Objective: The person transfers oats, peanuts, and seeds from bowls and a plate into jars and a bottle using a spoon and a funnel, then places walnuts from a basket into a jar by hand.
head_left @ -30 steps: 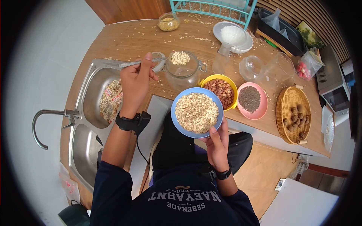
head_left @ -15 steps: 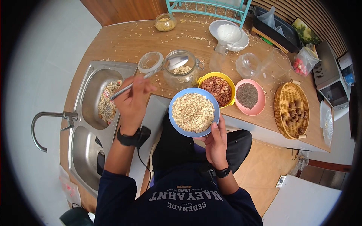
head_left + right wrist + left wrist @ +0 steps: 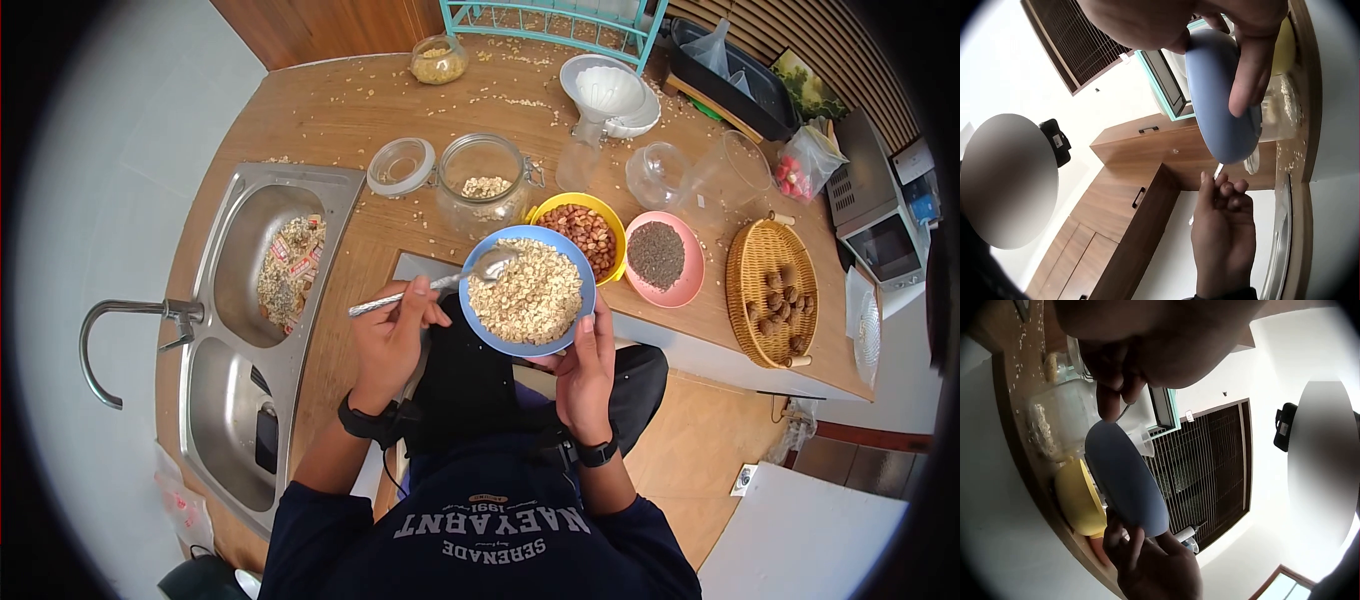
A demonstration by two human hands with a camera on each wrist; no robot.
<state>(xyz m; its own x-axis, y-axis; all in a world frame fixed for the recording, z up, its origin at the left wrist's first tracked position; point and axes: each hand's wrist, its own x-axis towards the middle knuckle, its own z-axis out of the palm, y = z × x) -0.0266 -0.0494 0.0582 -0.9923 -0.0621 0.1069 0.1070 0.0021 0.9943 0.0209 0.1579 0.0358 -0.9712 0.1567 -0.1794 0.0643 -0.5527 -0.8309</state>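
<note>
In the head view, my left hand point(image 3: 390, 345) pinches the twisted handle of a metal spoon point(image 3: 405, 297) between thumb and fingers. The spoon's bowl dips into rolled oats point(image 3: 530, 295) near the left rim of a blue bowl. My right hand point(image 3: 587, 380) grips that blue bowl point(image 3: 1125, 481) from the right, thumb at the rim and fingers underneath; the left wrist view shows its outside. Just beyond it stands a glass clip-top jar point(image 3: 465, 212) with some oats inside, its lid point(image 3: 400, 167) swung back to the left.
Right of the jar are a yellow bowl point(image 3: 622, 250) of peanuts, a pink plate point(image 3: 697, 270) of dark seeds and a wicker basket point(image 3: 740, 310) of brown nuts. Left is a double sink point(image 3: 225, 340). Empty clear containers point(image 3: 657, 175) stand behind. Loose oats dot the counter.
My left hand has tipped the spoon's oats into the jar, where a small heap now shows, then brought the spoon back down to the blue bowl. The right hand has barely moved.
</note>
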